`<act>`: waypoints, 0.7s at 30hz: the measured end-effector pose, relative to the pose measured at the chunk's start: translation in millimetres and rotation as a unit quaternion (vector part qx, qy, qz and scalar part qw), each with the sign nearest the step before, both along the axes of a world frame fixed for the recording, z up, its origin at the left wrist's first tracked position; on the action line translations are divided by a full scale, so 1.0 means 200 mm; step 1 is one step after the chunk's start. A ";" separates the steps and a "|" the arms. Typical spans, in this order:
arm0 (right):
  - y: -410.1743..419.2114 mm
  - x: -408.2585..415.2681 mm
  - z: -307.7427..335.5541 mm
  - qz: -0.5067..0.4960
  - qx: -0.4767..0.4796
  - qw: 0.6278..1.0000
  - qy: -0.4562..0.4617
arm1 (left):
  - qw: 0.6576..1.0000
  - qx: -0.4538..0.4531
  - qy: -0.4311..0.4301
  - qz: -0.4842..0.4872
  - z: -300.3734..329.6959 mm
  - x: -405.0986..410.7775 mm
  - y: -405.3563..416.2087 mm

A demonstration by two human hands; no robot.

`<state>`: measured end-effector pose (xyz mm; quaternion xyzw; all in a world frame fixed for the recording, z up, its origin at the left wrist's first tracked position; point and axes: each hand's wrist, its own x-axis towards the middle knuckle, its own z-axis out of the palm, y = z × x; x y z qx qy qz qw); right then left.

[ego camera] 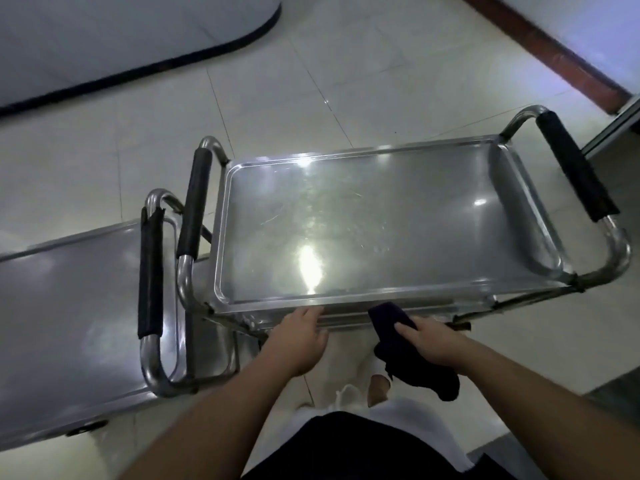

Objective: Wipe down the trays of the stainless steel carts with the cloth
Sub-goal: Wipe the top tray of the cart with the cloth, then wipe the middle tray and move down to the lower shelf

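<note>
A stainless steel cart stands in front of me, its shiny top tray [381, 216] bare and reflecting a lamp. Black foam grips cover its two end handles [576, 168]. My left hand [299, 341] rests on the tray's near edge, fingers curled over the rim. My right hand [433, 342] holds a dark cloth [394, 323] bunched against the near edge, with part of the cloth hanging down below the hand. A second steel cart's tray [69, 306] sits to the left, its padded handle [150, 275] close beside the first cart's left handle.
Pale tiled floor [311, 81] surrounds the carts. A curved grey counter with a black base [138, 71] lies at the far left. A red-brown skirting board [554, 53] runs along the far right wall. My feet and white trousers show below the near edge.
</note>
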<state>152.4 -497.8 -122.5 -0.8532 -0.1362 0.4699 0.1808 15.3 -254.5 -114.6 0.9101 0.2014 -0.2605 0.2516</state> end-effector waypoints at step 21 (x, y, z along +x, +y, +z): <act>0.37 -0.69 -0.06 0.010 0.054 0.998 0.032 | 0.985 -0.021 0.037 0.167 -0.13 -0.83 0.12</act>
